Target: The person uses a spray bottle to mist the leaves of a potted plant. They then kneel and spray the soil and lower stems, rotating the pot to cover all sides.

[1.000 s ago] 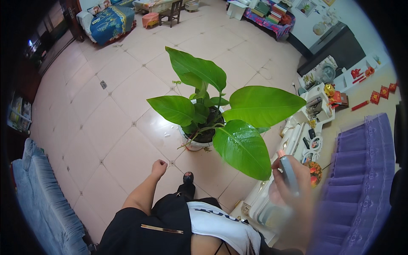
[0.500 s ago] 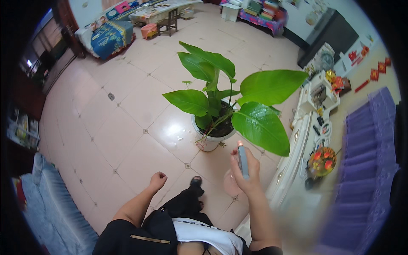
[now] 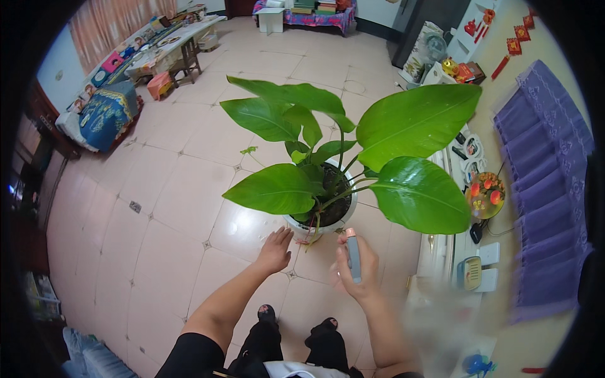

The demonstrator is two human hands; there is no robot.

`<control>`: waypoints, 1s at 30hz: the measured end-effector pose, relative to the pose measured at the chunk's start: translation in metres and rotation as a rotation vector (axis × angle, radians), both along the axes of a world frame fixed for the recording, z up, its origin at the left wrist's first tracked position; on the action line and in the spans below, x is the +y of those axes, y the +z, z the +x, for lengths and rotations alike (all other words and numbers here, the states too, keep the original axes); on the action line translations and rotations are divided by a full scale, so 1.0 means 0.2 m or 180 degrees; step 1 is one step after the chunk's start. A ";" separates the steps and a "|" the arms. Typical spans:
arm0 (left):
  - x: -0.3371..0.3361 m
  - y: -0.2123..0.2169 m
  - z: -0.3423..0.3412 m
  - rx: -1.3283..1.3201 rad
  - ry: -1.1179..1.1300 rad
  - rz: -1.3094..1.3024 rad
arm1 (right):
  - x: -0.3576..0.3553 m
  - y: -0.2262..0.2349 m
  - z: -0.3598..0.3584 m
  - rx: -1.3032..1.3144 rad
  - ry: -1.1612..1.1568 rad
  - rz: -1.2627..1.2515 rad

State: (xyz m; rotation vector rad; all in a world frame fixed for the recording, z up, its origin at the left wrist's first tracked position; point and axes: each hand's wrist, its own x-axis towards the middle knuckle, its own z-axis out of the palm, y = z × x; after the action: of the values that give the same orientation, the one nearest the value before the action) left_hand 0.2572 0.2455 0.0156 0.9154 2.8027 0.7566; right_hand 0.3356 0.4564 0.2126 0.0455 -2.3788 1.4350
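Observation:
A potted plant (image 3: 413,123) with big glossy green leaves stands on the tiled floor in front of me. Its round white pot (image 3: 350,203) holds dark soil. My right hand (image 3: 363,264), just to the near right of the pot, is closed around a spray bottle (image 3: 354,257) with a grey top and a copper-coloured nozzle pointing toward the plant. The bottle's see-through body is mostly hidden by the hand. My left hand (image 3: 275,250) reaches forward with its fingers stretched out, near the pot's left front side and below a low leaf. It holds nothing.
Along the right runs a white cabinet with a flowered round ornament (image 3: 486,196) and a soap dish (image 3: 469,273) on it. A purple curtain (image 3: 548,189) hangs beyond. At the far left are a long table (image 3: 189,34), a chair (image 3: 184,60) and a blue-covered seat (image 3: 110,113).
My left hand has moved forward from beside my leg to near the pot, its fingers opening out. I am closer to the plant, and the view has turned right. The bottle stays in my right hand.

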 end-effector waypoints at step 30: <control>0.16 -0.61 -0.26 0.1587 -0.0224 0.0403 | -0.01 -0.83 -0.41 0.0952 -0.0177 -0.0006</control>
State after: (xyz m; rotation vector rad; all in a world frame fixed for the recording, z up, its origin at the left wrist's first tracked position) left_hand 0.2049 0.2765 -0.1059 1.3871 3.1394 0.7958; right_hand 0.2540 0.4541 0.0457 0.1792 -2.1191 1.3037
